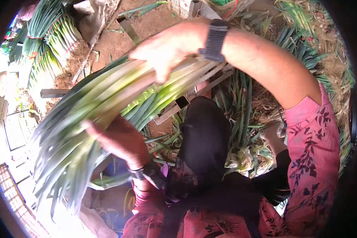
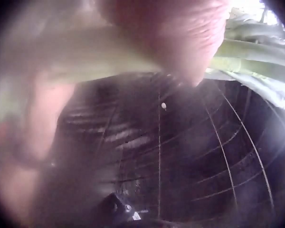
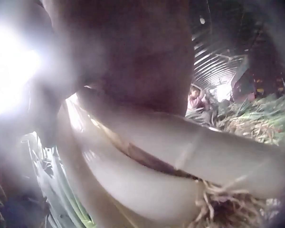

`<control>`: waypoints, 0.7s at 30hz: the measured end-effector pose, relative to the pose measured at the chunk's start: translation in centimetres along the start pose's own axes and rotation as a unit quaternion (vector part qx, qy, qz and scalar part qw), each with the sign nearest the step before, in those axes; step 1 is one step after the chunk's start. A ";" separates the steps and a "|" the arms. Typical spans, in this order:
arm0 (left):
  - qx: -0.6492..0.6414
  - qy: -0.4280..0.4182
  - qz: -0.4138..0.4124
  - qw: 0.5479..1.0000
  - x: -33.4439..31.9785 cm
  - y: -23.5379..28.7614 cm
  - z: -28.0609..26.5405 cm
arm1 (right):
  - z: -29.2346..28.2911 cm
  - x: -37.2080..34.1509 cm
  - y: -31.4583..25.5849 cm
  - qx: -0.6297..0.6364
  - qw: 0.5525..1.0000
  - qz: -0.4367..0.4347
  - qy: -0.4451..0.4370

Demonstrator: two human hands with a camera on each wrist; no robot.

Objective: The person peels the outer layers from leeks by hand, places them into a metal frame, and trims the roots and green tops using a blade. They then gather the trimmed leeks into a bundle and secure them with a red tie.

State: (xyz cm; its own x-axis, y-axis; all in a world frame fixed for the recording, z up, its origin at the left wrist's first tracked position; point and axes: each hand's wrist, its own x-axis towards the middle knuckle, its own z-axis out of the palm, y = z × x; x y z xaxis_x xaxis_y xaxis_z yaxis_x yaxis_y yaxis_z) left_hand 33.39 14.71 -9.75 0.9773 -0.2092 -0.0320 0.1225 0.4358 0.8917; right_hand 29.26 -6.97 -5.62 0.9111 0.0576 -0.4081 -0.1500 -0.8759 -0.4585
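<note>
A large bunch of leeks (image 1: 107, 87) lies slantwise before me, its green leaves fanning down to the left in the head view. My right hand (image 1: 166, 47) grips the bunch from above near the pale stalks, thumb pointing down over them. Lower down, my left hand (image 1: 121, 139) holds the leafy part from the near side, its thumb along the leaves and its fingers mostly hidden. Thick white stalks (image 3: 142, 190) with stringy roots (image 3: 228, 204) fill the lower right wrist view. In the left wrist view, a blurred hand (image 2: 175, 42) overlaps the stalks (image 2: 114, 61).
Bundles of leeks (image 1: 51, 43) bound with red ties lie at the upper left. A metal frame (image 1: 53, 93) sits beneath the bunch, close to my dark-clad knee (image 1: 204, 131). Loose leaves (image 1: 240, 103) litter the ground rightward. Another person (image 3: 194, 99) appears far off.
</note>
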 end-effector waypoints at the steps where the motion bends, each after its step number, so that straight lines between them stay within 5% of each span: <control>1: 0.120 -0.064 -0.034 0.990 -0.6 -3.4 -2.5 | 0.9 0.0 2.7 -0.002 0.999 0.022 -0.028; 4: 0.302 -0.316 -0.280 0.855 -2.5 -6.0 -1.4 | 4.6 0.3 11.9 -0.048 0.979 0.142 -0.137; 7: 0.146 -0.263 -0.388 0.871 -2.2 -10.2 -5.0 | 7.8 -2.4 16.0 -0.118 0.962 0.235 -0.079; 10: 0.244 -0.284 -0.448 0.812 -1.3 -9.2 -7.1 | 9.0 -2.8 16.5 -0.086 0.972 0.216 -0.014; 12: 0.215 -0.288 -0.444 0.821 -1.4 -9.9 -10.5 | 9.4 -2.7 16.2 -0.120 0.971 0.206 0.023; 14: 0.287 -0.267 -0.389 0.833 -1.3 -9.3 -13.7 | 10.7 -2.6 14.5 -0.149 0.967 0.205 0.039; 15: 0.292 -0.263 -0.387 0.834 -1.0 -8.9 -15.7 | 11.6 -2.7 13.3 -0.164 0.972 0.130 0.111; 17: 0.562 -0.292 -0.250 0.732 -0.1 -7.4 -18.5 | 12.6 -2.5 10.0 -0.163 0.964 0.022 0.207; 18: 0.573 -0.284 -0.248 0.728 -0.3 -6.3 -19.3 | 12.9 -2.2 8.4 -0.144 0.963 -0.005 0.229; 20: 0.727 -0.303 0.061 0.613 -1.3 -4.1 -18.7 | 15.8 -0.4 8.9 -0.146 0.943 0.019 0.299; 21: 0.720 -0.293 0.080 0.624 -1.4 -3.1 -17.9 | 16.8 0.1 9.8 -0.143 0.936 0.026 0.320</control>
State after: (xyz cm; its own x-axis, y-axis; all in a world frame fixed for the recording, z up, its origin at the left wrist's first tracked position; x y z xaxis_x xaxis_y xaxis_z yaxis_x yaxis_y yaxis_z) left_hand 34.71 29.34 -20.57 0.6747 -0.7317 -0.0968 -0.6624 -0.6582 0.3579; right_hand 21.41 -7.48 -23.39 0.9626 -0.2066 0.1755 -0.1742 -0.9675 -0.1835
